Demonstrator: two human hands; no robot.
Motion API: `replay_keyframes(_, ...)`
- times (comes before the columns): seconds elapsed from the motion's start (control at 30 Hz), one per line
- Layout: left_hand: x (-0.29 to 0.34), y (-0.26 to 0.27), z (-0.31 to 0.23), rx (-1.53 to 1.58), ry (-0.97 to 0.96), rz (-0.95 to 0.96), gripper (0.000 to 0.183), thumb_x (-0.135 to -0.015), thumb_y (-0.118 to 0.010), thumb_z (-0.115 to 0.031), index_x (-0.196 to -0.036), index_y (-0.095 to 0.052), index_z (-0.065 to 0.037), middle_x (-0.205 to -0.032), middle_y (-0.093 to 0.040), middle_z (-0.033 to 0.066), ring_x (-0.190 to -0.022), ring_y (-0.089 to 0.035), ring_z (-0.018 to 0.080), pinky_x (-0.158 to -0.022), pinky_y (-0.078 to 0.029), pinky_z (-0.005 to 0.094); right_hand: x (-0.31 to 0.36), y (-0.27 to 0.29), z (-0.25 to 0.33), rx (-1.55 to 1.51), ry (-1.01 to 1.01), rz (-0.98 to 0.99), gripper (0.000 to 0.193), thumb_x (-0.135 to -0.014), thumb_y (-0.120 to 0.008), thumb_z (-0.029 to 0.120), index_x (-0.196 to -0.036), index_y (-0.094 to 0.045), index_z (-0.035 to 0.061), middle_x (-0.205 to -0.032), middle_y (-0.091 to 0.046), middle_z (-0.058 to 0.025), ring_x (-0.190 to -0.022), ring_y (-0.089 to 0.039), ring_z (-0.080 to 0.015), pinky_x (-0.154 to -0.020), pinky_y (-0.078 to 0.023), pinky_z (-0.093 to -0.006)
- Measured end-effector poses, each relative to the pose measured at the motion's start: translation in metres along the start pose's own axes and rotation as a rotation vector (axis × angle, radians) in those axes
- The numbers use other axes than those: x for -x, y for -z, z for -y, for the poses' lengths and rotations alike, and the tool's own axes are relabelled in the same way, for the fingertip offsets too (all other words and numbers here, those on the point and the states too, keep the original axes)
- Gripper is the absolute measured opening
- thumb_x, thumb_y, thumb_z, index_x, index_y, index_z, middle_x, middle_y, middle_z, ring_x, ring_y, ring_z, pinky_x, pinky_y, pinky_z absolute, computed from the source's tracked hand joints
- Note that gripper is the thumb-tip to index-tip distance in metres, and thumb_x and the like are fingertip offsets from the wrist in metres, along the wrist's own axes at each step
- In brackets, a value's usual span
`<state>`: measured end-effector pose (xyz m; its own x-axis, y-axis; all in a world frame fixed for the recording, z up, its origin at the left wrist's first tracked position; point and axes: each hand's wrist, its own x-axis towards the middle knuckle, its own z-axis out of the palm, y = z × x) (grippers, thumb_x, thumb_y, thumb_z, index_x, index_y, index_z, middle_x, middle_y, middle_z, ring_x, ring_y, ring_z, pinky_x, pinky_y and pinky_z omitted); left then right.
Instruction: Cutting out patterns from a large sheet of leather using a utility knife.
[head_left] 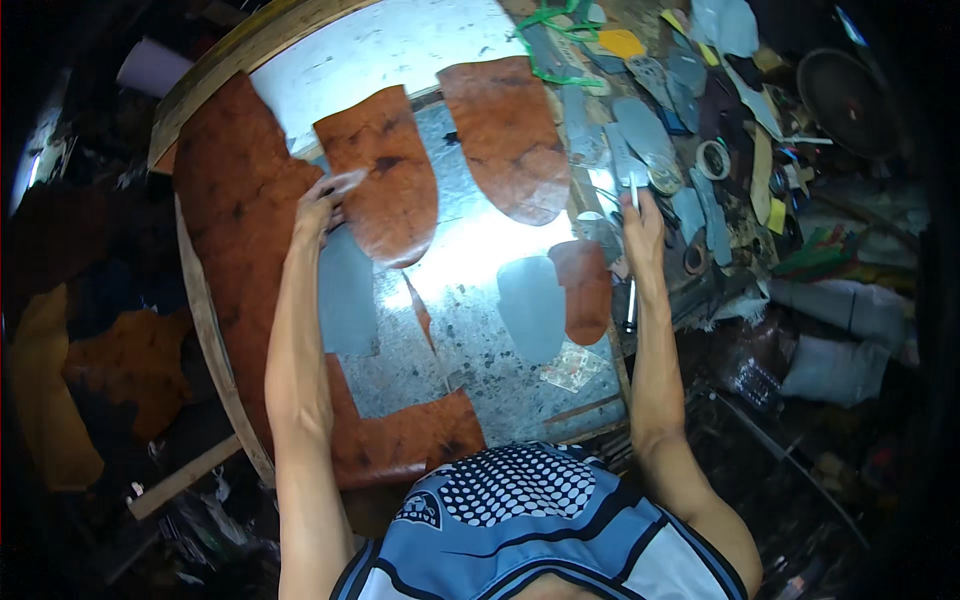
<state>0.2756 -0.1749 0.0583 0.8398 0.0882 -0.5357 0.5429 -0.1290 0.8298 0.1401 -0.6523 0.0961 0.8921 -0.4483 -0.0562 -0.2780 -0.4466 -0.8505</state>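
Leather piece — reddish-brown, dark-mottled, rounded below — lies beside the left hand, its grip too blurred to tell. The right hand grips a slim pale tool.

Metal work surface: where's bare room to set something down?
Bare: the middle of the metal surface, between the thin brown strip and the grey rounded piece; also the white panel beyond the two large brown pieces. Crowded: the bench to its right, strewn with grey cutouts.
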Motion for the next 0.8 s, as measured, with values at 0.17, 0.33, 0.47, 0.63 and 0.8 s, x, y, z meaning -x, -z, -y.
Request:
replay_keyframes(0.17,0.027,-0.019,-0.012,-0.011,0.005,0.014,0.031,-0.092,-0.054,0.001,-0.123,-0.059,0.002,-0.102,-0.070,0.0118,-0.081,-0.069,0.0155,-0.067,-0.057,0.0255,-0.032,-0.074,0.041,-0.309,-0.036,0.279,0.030,-0.094,-0.061,0.027,-0.102,-0.069,-0.0011,-0.074,-0.058,-0.0014,-0.069,-0.053,-0.0124,-0.062,-0.039,-0.0284)
replay_keyframes(0.33,0.024,0.000,0.016,-0.061,-0.057,-0.051,0.024,-0.092,-0.062,-0.011,-0.114,-0.065,-0.002,-0.085,-0.066,0.0024,-0.064,-0.058,0.0075,-0.054,-0.047,0.0206,-0.016,-0.125,0.084,0.011,0.334,0.341,0.027,-0.093,-0.064,0.024,-0.098,-0.071,-0.0019,-0.069,-0.057,-0.0005,-0.066,-0.052,-0.0114,-0.061,-0.040,-0.0280)
replay_keyframes(0.47,0.019,-0.007,0.021,-0.299,-0.064,-0.088,0.019,-0.083,-0.073,-0.018,-0.092,-0.070,-0.002,-0.070,-0.067,0.0051,-0.057,-0.061,0.0111,-0.051,-0.050,0.0258,0.019,-0.183,0.090,-0.424,0.220,0.646,0.025,-0.089,-0.066,0.021,-0.100,-0.071,-0.0018,-0.078,-0.069,-0.0077,-0.069,-0.061,-0.0133,-0.063,-0.047,-0.0282)
replay_keyframes(0.63,0.019,-0.015,0.014,-0.487,-0.105,-0.059,0.026,-0.078,-0.077,-0.026,-0.074,-0.066,-0.003,-0.061,-0.063,0.0078,-0.053,-0.060,0.0163,-0.055,-0.050,0.0319,0.032,-0.231,0.077,-0.312,0.219,0.760,0.025,-0.087,-0.063,0.018,-0.102,-0.071,-0.0005,-0.081,-0.071,-0.0095,-0.067,-0.063,-0.0134,-0.063,-0.049,-0.0289)
replay_keyframes(0.8,0.019,-0.006,0.018,-0.599,-0.115,-0.102,0.029,-0.078,-0.079,-0.028,-0.074,-0.064,-0.004,-0.064,-0.063,0.0072,-0.058,-0.060,0.0166,-0.058,-0.048,0.0328,0.045,-0.244,0.093,-0.147,0.318,0.712,0.024,-0.088,-0.063,0.017,-0.101,-0.071,-0.0012,-0.074,-0.069,-0.0084,-0.062,-0.059,-0.0114,-0.056,-0.047,-0.0285)
